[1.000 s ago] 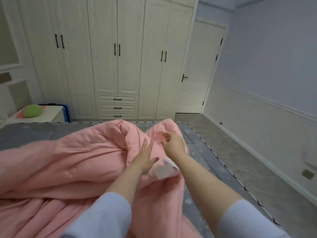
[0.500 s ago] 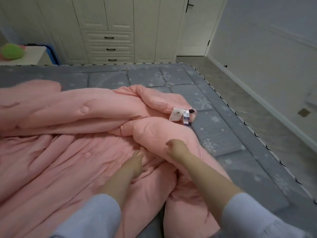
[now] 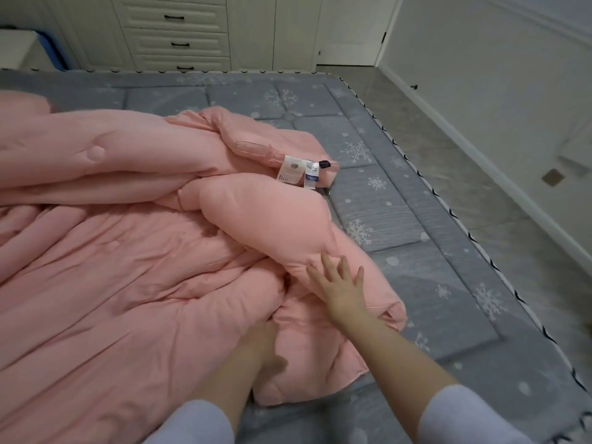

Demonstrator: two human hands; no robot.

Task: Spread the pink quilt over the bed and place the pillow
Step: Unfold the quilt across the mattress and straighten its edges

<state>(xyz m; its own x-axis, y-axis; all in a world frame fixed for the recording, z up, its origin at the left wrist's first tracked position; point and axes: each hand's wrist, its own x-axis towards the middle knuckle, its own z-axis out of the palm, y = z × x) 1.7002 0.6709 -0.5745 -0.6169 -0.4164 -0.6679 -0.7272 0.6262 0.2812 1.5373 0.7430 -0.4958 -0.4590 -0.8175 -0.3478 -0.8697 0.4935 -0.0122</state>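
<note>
The pink quilt (image 3: 128,267) lies crumpled over the left and middle of the grey snowflake-patterned bed (image 3: 400,200), with a thick rolled fold running toward its right side. White care labels (image 3: 298,173) hang from a corner of the quilt near the centre. My right hand (image 3: 339,283) rests flat on the near end of the rolled fold, fingers spread. My left hand (image 3: 266,344) is pushed down into a fold of the quilt just left of it; its fingers are hidden by the fabric. No pillow is in view.
The bed's right edge (image 3: 448,213) borders a grey tiled floor (image 3: 480,161) and a pale wall. Cream wardrobe drawers (image 3: 179,30) and a door (image 3: 349,27) stand beyond the foot of the bed. A white side table (image 3: 16,49) is at the far left.
My view has tilted down from the wardrobe to the bed. The quilt corner I held up now lies on the bed. Both hands have come down to the nearer fold, and my right hand has opened flat.
</note>
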